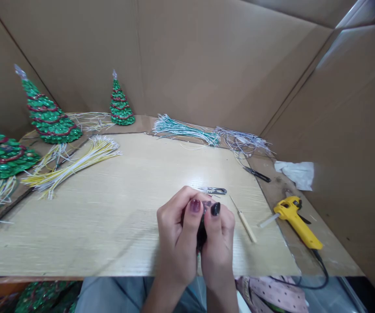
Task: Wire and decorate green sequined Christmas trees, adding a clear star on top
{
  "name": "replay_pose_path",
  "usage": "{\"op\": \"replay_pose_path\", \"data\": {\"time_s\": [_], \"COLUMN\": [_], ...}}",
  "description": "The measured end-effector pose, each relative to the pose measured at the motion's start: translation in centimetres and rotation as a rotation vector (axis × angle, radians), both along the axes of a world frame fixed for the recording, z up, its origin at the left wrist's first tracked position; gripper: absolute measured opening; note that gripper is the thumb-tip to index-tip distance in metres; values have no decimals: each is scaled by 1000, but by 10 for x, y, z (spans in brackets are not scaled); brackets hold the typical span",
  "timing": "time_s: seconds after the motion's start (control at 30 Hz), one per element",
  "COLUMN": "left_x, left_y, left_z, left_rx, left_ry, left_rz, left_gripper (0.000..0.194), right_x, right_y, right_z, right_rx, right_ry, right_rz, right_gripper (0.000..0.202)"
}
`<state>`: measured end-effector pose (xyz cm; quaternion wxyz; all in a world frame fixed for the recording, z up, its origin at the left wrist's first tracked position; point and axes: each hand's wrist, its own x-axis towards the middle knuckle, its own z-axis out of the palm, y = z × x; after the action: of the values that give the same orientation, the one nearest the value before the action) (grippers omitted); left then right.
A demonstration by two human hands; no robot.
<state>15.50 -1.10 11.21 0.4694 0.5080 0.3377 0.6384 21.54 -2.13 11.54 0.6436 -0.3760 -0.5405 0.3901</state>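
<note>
My left hand (pixel 177 237) and my right hand (pixel 218 243) are pressed together near the table's front edge, thumbs side by side on top. Between them they grip a small dark object (pixel 202 234), mostly hidden by the fingers, with a clear purplish part showing between the thumbnails. Just beyond the fingertips lie metal thread snips (pixel 218 191). An awl with a pale wooden handle (pixel 246 226) rests to the right of my right hand.
Green trees (pixel 52 117) with red garlands stand at left and back. Yellow-white wires (pixel 76 167), green wires (pixel 184 130) and purplish wires (pixel 242 141) lie around. At right are black snips (pixel 257 174), white tissue (pixel 296 173) and a yellow glue gun (pixel 300 221).
</note>
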Motion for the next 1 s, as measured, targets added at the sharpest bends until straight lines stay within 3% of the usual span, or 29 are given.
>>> {"op": "replay_pose_path", "data": {"time_s": [0.1,0.23,0.37,0.47,0.73,0.83,0.93,1.0], "left_x": [-1,-4,-4,-1,-2,-3,-3,-3], "left_y": [1,1,1,0,2,3,2,2], "left_z": [1,9,17,19,16,15,14,14], "left_rx": [-16,-38,-53,-48,31,52,63,63], "left_ry": [11,114,222,249,262,265,272,274], "left_rz": [0,-50,-32,32,72,82,86,92], "left_gripper": [44,49,51,46,37,35,36,36], "right_x": [4,9,6,4,-1,0,3,3], "right_y": [-1,-1,-2,-4,-8,-6,-3,-1], "right_z": [-6,-17,-10,-4,-12,-5,2,3], "right_rx": [-60,-201,-277,-301,-213,-144,-69,-34], "right_ry": [-21,107,110,38,-45,-95,-134,-139], "right_rz": [7,-118,-146,-197,-370,-337,-187,-168], "right_gripper": [51,54,58,57,49,50,60,59]}}
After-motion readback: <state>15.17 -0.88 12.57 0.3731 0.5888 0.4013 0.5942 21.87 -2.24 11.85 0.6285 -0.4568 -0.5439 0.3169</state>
